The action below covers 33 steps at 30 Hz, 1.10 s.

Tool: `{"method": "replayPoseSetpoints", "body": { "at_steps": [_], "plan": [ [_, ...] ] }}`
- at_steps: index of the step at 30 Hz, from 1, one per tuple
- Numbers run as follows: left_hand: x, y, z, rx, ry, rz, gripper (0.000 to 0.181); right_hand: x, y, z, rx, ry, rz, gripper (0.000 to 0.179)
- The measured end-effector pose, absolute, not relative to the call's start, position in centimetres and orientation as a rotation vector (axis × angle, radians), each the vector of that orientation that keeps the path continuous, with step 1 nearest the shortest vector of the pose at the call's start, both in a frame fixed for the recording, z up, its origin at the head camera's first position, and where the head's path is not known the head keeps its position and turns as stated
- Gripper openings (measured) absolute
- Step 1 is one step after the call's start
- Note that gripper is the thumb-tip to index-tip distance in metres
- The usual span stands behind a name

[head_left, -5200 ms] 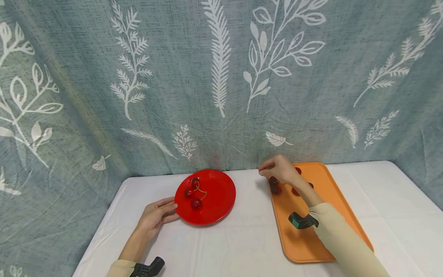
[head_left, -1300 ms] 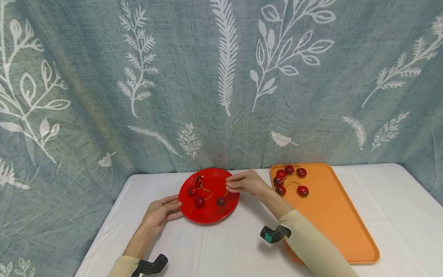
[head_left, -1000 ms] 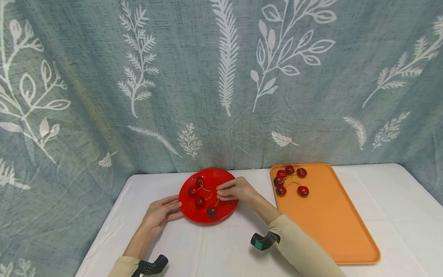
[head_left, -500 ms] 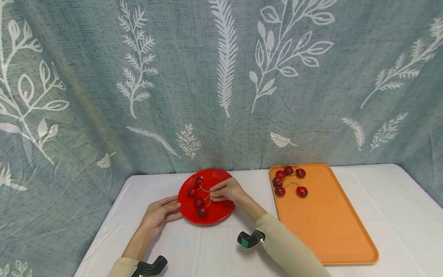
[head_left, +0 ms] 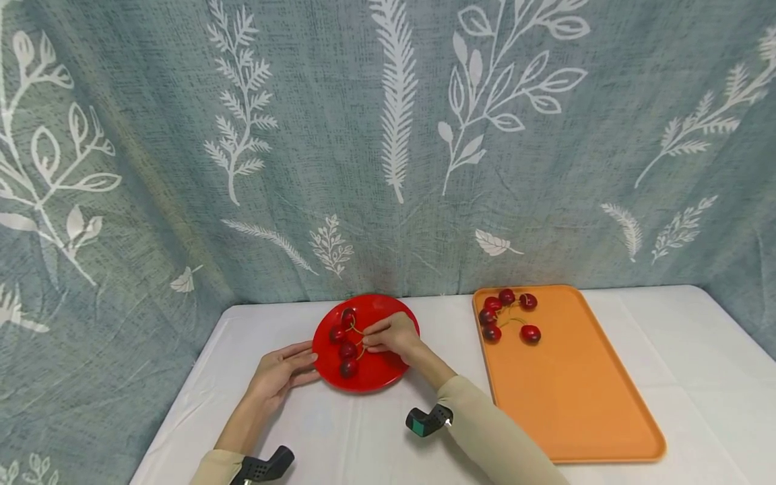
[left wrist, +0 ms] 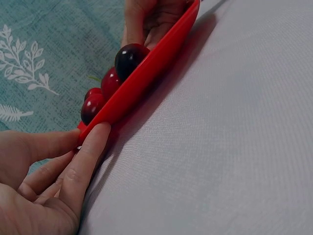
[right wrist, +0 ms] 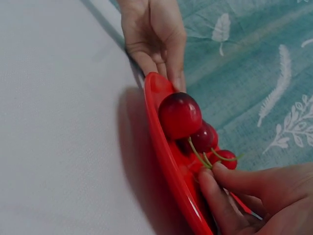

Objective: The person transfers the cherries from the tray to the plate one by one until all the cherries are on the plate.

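My right hand (head_left: 394, 335) sits over the red plate (head_left: 388, 374), fingers curled, thumb and forefinger pinching the thin green stem (right wrist: 198, 154) of a cherry (head_left: 348, 367). From my right wrist I can see that stem running from my fingertips (right wrist: 215, 181) down to the dark red fruit, which lies on the near-left part of the plate, close to the rim. Whether the cherry rests fully on the plate or hangs just off it I cannot tell.

My left hand (head_left: 280, 374) lies flat on the white tablecloth (head_left: 364, 444) at the plate's left edge. Its fingers are straight and close together, and the fingertips (left wrist: 98, 137) touch the rim without curling round it.

Three more cherries (head_left: 341, 327) lie on the plate, farther back than the one I hold, bunched toward its left half with their stems crossing.

To the right of the plate, apart from it, lies an orange tray (head_left: 576, 404). Five cherries (head_left: 508, 315) sit clustered at its far left corner, the corner nearest the plate. Behind the plate hangs a grey-green curtain (head_left: 388, 135) printed with white leaves.
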State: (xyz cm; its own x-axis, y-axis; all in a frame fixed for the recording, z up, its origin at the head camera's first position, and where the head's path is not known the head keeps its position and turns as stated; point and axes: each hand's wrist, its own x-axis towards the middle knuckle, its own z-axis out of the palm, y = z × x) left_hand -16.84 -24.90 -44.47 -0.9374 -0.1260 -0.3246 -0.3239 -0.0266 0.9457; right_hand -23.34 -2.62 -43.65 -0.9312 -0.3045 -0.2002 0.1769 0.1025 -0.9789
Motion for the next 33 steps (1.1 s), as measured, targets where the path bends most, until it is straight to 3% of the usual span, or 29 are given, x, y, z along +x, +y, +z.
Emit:
{"method": "replayPoseSetpoints", "body": {
  "at_steps": [18,33],
  "plan": [
    [-16.9,-24.8,-44.4,-0.488,2.070,2.103,0.046,-23.4,-1.3,-42.6,-0.209,2.190,-1.808,0.017],
    [-16.9,-24.9,-44.6,-0.511,2.062,2.091,0.049,-25.4,5.9,-38.5,-0.288,2.304,-1.728,0.025]
  ]
}}
